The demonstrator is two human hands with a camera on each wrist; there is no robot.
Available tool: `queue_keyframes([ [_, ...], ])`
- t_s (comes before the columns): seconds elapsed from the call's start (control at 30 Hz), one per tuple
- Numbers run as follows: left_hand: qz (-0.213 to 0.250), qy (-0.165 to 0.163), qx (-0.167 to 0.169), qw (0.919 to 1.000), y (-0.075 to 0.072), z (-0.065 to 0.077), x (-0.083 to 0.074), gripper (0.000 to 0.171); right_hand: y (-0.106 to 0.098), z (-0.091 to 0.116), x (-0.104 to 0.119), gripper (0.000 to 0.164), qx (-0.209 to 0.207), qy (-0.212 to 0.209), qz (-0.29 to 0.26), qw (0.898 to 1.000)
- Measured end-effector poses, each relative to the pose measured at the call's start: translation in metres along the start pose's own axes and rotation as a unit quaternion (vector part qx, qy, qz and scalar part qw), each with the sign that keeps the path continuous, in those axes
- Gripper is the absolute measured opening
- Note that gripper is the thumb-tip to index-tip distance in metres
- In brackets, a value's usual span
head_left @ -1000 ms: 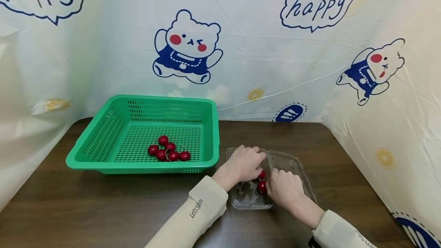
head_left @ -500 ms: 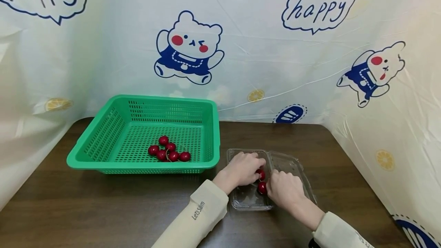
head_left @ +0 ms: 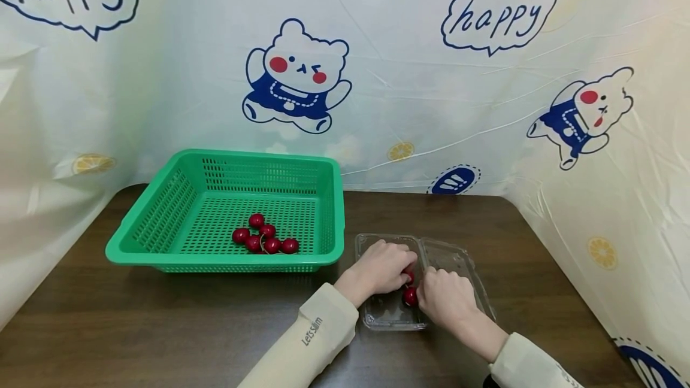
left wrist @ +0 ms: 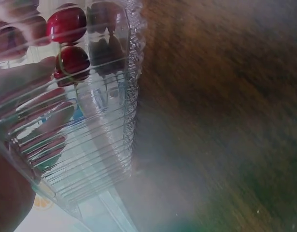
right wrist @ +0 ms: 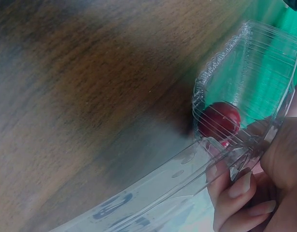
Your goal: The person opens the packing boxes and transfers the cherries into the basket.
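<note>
A clear plastic clamshell box point(head_left: 393, 321) lies opened flat, its lid point(head_left: 455, 261) folded out to the right. My left hand point(head_left: 381, 265) reaches into the box, thumb and fingers pinching a dark red cherry point(head_left: 411, 276) that they partly hide. Just in front of it lies another cherry point(head_left: 409, 297), by the knuckles of my right hand point(head_left: 447, 295). That hand grips the box along the fold between base and lid. Two cherries point(left wrist: 67, 24) show through the ribbed wall in the left wrist view. In the right wrist view, curled fingers point(right wrist: 240, 188) hold the box edge beside a cherry point(right wrist: 219, 121).
A green slotted basket point(head_left: 334, 208) stands at the left back, with several cherries point(head_left: 267, 231) inside near its front wall. The dark wooden table point(head_left: 188, 328) extends in front. A printed curtain point(head_left: 388, 76) closes off the back and both sides.
The left hand's fingers have closed in on the farther cherry, which is now more covered. The nearer cherry has moved very slightly. My right hand stays on the box.
</note>
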State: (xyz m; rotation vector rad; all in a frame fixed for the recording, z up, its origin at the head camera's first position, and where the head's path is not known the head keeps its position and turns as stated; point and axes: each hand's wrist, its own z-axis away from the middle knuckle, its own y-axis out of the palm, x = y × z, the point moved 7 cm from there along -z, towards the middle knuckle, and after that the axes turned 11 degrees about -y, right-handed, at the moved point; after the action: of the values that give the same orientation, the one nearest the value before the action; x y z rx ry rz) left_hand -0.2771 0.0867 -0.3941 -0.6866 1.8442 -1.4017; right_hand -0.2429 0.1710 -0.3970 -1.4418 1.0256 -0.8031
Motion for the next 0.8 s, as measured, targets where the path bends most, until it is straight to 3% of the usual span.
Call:
queue_keyframes([
  [0.23, -0.023, -0.012, 0.008, 0.9996, 0.005, 0.000, 0.003, 0.007, 0.001, 0.000, 0.000, 0.026, 0.003, 0.001, -0.003, 1.000],
  [0.43, -0.050, -0.022, 0.033, 0.9979, 0.011, 0.002, 0.005, 0.026, 0.003, -0.001, 0.000, 0.027, 0.012, 0.001, -0.005, 1.000],
  [0.57, -0.049, -0.021, 0.053, 0.9972, 0.015, 0.004, 0.007, 0.031, 0.003, -0.001, -0.001, 0.026, 0.012, 0.005, -0.007, 1.000],
  [0.8, -0.031, -0.010, 0.062, 0.9975, 0.020, 0.005, 0.008, 0.024, 0.003, -0.001, -0.002, 0.026, 0.008, 0.003, -0.004, 1.000],
])
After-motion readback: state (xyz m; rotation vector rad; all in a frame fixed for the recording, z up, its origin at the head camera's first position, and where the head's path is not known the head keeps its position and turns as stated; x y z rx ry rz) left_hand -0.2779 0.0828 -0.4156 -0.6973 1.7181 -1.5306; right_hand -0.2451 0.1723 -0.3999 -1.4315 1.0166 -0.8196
